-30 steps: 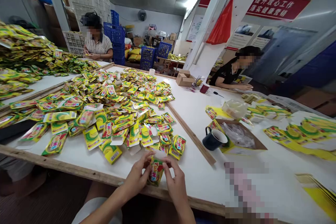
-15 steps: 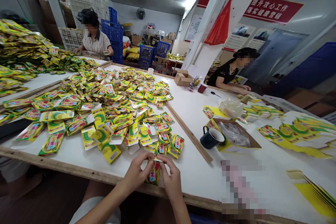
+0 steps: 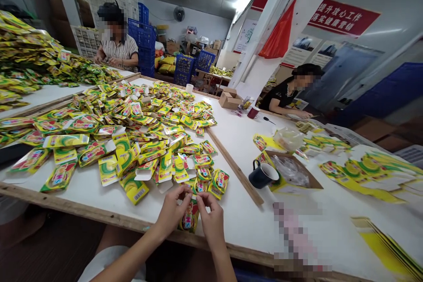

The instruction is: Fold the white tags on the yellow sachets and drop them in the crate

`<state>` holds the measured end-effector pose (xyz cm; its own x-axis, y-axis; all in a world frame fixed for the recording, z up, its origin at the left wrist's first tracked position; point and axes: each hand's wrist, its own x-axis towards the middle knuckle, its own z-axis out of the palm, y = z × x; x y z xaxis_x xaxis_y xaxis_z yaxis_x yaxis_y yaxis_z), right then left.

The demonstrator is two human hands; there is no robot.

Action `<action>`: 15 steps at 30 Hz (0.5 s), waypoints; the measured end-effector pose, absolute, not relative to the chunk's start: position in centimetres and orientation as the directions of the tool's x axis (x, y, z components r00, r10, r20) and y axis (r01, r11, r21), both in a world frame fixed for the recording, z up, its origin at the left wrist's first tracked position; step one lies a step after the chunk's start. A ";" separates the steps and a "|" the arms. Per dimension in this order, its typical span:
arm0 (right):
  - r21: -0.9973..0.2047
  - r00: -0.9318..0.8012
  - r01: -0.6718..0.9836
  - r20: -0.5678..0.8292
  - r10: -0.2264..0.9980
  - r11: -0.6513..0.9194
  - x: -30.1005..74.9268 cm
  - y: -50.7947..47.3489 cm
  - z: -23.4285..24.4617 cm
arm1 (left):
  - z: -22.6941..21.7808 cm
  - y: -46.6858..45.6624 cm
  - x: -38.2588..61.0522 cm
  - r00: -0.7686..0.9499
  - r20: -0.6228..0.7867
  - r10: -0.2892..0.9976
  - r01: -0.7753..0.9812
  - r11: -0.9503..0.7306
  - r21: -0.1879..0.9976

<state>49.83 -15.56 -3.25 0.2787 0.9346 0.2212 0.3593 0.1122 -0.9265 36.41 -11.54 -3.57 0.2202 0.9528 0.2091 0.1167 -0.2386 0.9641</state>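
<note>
My left hand [image 3: 172, 211] and my right hand [image 3: 210, 220] meet at the near edge of the white table [image 3: 251, 224]. Both pinch the top of one small yellow-green packet [image 3: 189, 219], which hangs between them with its colourful print facing me. Just beyond my fingers lies a big heap of the same yellow packets [image 3: 132, 132], spread over the left half of the table.
A dark mug [image 3: 262, 175] stands right of a wooden strip [image 3: 233, 165] that divides the tabletop. An open cardboard box with clear bags [image 3: 294, 172] and flat yellow cartons [image 3: 370, 167] lie at the right. Two other people [image 3: 117, 46] [image 3: 291, 92] sit at the far side.
My fingers have drawn closer together at the packet's top. The packet sits slightly lower and nearer the table edge. The camera has shifted a little.
</note>
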 end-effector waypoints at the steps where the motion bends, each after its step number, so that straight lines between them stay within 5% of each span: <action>1: -0.927 0.272 0.355 0.224 0.936 0.119 49.9 -15.6 -3.2 | -3.6 -11.6 36.3 0.228 0.218 0.949 0.116 -0.249 0.962; 15: -0.941 0.158 0.323 0.160 0.974 0.102 51.0 -14.9 -2.5 | -4.7 -12.0 35.7 0.284 0.195 0.939 0.032 -0.212 0.977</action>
